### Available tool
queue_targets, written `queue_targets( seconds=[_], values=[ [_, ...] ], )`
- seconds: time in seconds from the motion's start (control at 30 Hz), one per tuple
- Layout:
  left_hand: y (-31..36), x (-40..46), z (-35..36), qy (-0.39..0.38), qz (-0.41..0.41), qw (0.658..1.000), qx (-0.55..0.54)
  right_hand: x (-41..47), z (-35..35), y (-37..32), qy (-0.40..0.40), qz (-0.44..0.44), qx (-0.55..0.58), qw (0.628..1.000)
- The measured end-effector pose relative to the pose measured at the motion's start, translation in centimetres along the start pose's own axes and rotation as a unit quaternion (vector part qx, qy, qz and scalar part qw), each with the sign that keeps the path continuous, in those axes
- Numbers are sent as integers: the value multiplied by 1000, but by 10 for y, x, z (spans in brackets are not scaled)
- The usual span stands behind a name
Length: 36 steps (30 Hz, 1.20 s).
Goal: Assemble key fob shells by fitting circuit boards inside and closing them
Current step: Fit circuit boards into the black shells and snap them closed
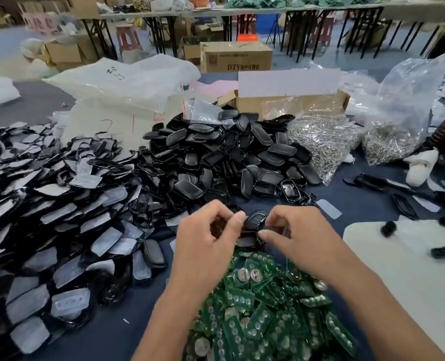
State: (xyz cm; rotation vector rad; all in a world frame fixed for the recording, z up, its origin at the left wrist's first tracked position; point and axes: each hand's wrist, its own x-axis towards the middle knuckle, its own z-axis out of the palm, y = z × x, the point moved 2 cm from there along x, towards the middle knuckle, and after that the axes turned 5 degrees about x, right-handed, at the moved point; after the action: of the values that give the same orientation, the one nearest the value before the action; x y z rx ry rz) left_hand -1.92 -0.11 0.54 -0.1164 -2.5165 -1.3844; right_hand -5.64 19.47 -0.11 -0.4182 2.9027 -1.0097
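Key fob shell (254, 220): a black shell is held above the table (367, 204), near the middle of the near half, between both hands. The left hand (205, 238) has its fingers curled, with the thumb and forefinger pinching the left end of the shell. The right hand (297, 233) also has its fingers curled, with the thumb pressing against the right side of the shell. A second dark shell part (247, 239) sits directly under the held shell, between the two thumbs; whether the two parts touch cannot be determined.

Circuit boards (263, 308): a heap of green boards with round silver contacts lies at the near edge of the table, under both forearms.

Shell stock: a pile of black shell halves (232, 155) occupies the centre of the table, beyond the hands. A spread of shell parts with pale translucent film (47, 217) covers the left side of the table, reaching the left edge.

Other items: a clear bag of metal rings (320, 142) lies right of the black pile, with a second such bag (396, 121) further right. An open cardboard box (291, 100) stands toward the far edge. A white sheet (411, 277) lies at the near right corner, carrying two small black pieces (442, 252).
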Motion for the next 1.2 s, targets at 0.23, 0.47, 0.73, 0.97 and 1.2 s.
queue_targets(
  seconds=[0.23,0.47,0.73,0.97,1.2],
  values=[
    [-44,26,-6,69,-8,998,-4,16,26,9,34,105,-73,991],
    [-47,29,5,-14,34,999,0,17,27,13,37,84,-46,995],
    [-47,26,18,-108,95,981,129,18,35,4,-3,37,-49,998],
    [-36,35,5,-123,79,988,47,33,23,-8,49,-60,151,985],
    [-46,42,-6,-70,-20,997,5,32,29,-3,-45,-136,113,983]
  ],
)
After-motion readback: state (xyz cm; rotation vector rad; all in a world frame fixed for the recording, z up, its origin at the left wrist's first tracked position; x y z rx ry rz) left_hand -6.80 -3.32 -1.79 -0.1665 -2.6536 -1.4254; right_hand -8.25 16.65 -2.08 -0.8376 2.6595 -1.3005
